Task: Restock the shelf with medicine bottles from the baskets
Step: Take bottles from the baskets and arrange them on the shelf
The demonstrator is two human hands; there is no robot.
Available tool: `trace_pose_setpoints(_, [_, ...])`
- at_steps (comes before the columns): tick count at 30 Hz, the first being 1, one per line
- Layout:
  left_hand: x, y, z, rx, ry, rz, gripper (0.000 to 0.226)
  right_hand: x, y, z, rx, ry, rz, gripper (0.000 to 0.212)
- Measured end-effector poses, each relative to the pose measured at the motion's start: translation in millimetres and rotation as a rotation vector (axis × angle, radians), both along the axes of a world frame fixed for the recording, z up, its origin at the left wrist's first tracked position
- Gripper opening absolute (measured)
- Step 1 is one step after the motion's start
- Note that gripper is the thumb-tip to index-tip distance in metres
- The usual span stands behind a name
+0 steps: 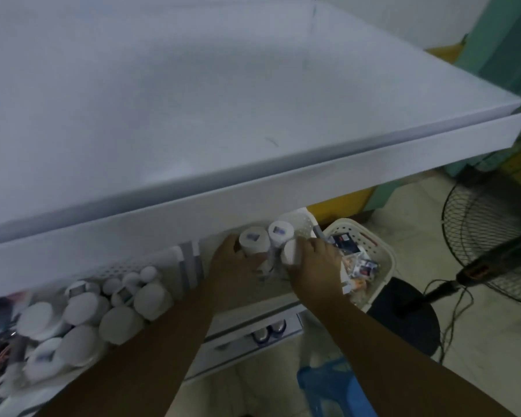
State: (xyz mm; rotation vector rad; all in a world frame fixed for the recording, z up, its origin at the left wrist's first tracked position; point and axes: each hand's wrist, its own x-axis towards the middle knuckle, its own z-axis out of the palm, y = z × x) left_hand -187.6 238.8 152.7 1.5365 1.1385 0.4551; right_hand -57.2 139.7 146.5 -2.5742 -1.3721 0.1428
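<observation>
Under the wide white top shelf (253, 182), my left hand (229, 260) grips a white medicine bottle (251, 242) with a labelled cap on the lower shelf. My right hand (316, 266) holds another white bottle (292, 251) right beside it. A third bottle (280, 231) stands just behind these two. Several white bottles (85, 311) crowd the left part of the same shelf. A white perforated basket (376, 251) with small packets sits to the right of my hands.
A standing fan (491, 236) and its cable are on the floor at the right. A dark round stool (403, 320) sits under the basket. A blue plastic basket (331, 386) lies on the floor below. A lower shelf (253, 335) holds more bottles.
</observation>
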Motion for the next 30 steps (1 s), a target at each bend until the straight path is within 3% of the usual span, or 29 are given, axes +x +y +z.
trace_pose_setpoints(2, [-11.7,-5.6,15.5,-0.090,-0.123,0.009,0.022,-1.7,-4.8,14.5,0.124,0.217,-0.052,0.050])
trace_pose_setpoints(6, [-44.2,-36.1,56.4,-0.208,-0.307,0.136,0.013,-10.2,-22.2,58.7,0.352,0.862,-0.126,0.041])
trace_pose_setpoints(9, [-64.6,-72.3,85.2,-0.300,-0.471,0.184,0.028,-24.0,-46.8,92.6,0.486,1.407,-0.152,0.038])
trace_pose_setpoints(11, [-75.7,-99.2,105.2,-0.344,-0.522,0.222,0.043,-34.8,-62.1,109.3,0.505,1.575,-0.101,0.043])
trace_pose_setpoints(14, [-90.1,-139.3,130.2,-0.287,-0.545,0.279,0.062,-55.6,-84.0,130.9,0.624,1.711,-0.016,0.023])
trace_pose_setpoints(16, [-101.3,-164.4,145.7,-0.216,-0.562,0.319,0.051,-73.5,-98.1,144.4,0.653,1.851,0.025,0.014])
trace_pose_setpoints(19, [-119.4,-198.6,168.6,-0.143,-0.556,0.384,0.033,-99.9,-115.9,163.5,0.627,1.971,0.111,0.024])
trace_pose_setpoints(21, [-134.9,-217.6,184.4,-0.080,-0.574,0.449,0.031,-117.7,-126.4,177.5,0.598,1.961,0.235,0.027])
trace_pose_setpoints(24, [-160.8,-241.8,206.3,0.037,-0.592,0.484,0.032,-147.6,-142.2,203.3,0.536,1.810,0.436,0.047])
trace_pose_setpoints(26, [-179.5,-254.6,218.7,0.080,-0.608,0.473,0.042,-166.4,-150.2,214.8,0.520,1.730,0.523,0.057])
trace_pose_setpoints(30, [-216.1,-268.8,232.8,0.156,-0.649,0.446,0.047,-196.7,-153.2,229.3,0.540,1.713,0.547,0.053])
